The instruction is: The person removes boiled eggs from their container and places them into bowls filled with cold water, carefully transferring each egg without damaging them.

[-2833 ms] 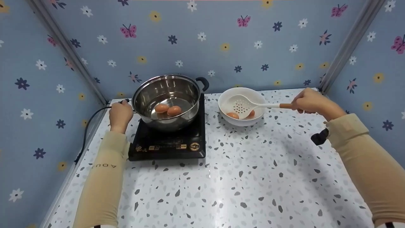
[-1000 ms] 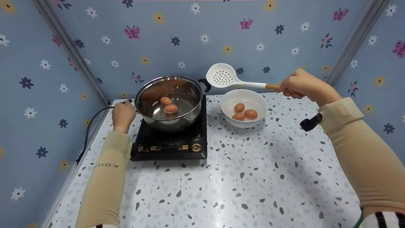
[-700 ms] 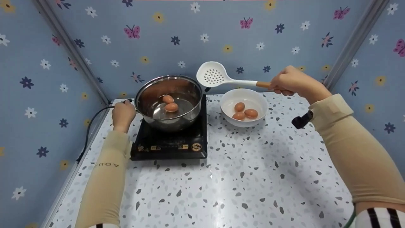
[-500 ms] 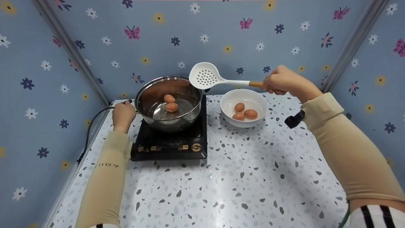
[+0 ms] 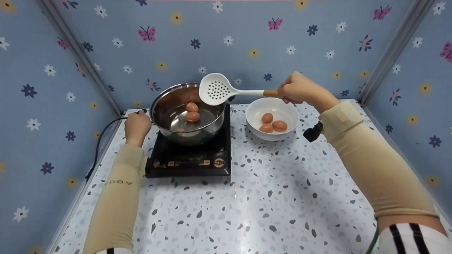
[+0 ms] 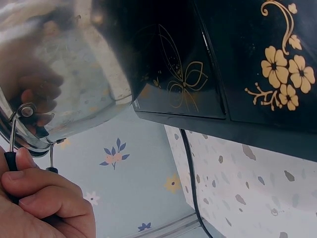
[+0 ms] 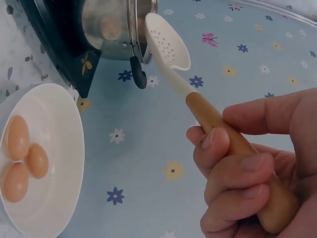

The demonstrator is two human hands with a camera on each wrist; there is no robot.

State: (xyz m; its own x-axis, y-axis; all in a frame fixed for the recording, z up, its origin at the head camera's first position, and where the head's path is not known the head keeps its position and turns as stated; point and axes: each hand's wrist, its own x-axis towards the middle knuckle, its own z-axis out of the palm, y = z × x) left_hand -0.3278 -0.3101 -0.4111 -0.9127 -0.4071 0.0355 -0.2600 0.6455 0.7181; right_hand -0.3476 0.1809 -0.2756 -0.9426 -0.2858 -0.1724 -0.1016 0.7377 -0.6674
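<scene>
My left hand (image 5: 137, 125) grips the left handle of a steel pot (image 5: 187, 137); in the left wrist view its fingers (image 6: 59, 201) curl round the black grip. Two brown eggs (image 5: 192, 116) lie close together in the pot, which seems to hold clear water. My right hand (image 5: 300, 90) holds a white skimmer (image 5: 216, 89) by its wood-coloured handle (image 7: 237, 144). The skimmer's perforated head carries nothing and overlaps the pot's right rim in the head view. Right of the pot stands a white bowl (image 5: 272, 137) with three brown eggs (image 5: 279, 125).
Under the pot is a black induction cooker (image 5: 187, 171) with gold markings. A black cable (image 5: 97, 148) runs along the left side. The speckled white table (image 5: 268, 211) meets flower-patterned walls (image 5: 229, 21) at the back and sides. The pot's right handle (image 7: 138, 74) juts toward the back wall.
The right hand has lifted the skimmer from the bowl and carried it left to the pot's right rim. Three eggs now show in the bowl, where two showed. The left hand stays put.
</scene>
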